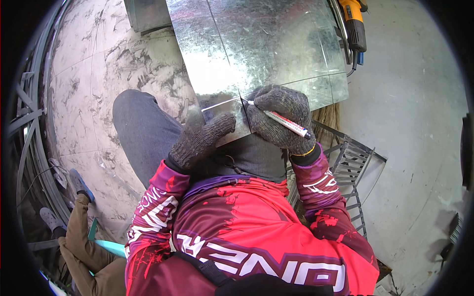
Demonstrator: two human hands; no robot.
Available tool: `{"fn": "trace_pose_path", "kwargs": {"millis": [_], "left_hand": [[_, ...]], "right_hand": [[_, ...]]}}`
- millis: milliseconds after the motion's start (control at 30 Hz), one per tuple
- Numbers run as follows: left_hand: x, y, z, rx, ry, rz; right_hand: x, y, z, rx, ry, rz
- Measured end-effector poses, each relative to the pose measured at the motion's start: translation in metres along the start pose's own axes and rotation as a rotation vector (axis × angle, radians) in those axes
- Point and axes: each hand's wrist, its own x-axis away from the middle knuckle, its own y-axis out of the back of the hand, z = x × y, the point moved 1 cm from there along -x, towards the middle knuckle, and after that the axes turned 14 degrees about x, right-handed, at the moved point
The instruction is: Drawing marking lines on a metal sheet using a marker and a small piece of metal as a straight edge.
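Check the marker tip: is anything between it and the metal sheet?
Nothing visible. The right hand holds the marker with its tip at the galvanized sheet, while the left hand rests beside it on the sheet's near edge.

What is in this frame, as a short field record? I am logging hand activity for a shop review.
Left hand: gloved left hand pressed flat on the near edge of the metal sheet
Right hand: gloved right hand holds a marker, tip at a line on the sheet
Sheet: galvanised, resting over the knees
Nearby: yellow power tool at upper right
Others: another person's legs at lower left
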Motion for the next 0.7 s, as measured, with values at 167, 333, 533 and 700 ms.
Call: {"fn": "trace_pose_path", "kwargs": {"millis": [167,333,533,700], "left_hand": [[0.0004,0.0002,-0.0046,-0.022,0.043,0.02],[-0.0001,0.0016,-0.0021,-0.035,0.051,0.011],[0.0007,-0.0003,-0.0051,-0.015,0.095,0.009],[0.0014,0.0026,0.0002,-0.03,0.033,0.033]], "right_hand": [[0.0001,0.0031,0.0006,0.061,0.023,0.021],[0.0017,0.0053,-0.0024,-0.004,0.006,0.09],[0.0012,-0.0022,-0.0003,-0.003,0.004,-0.027],[0.0022,0.0037,-0.0018,-0.003,0.026,0.062]]}}
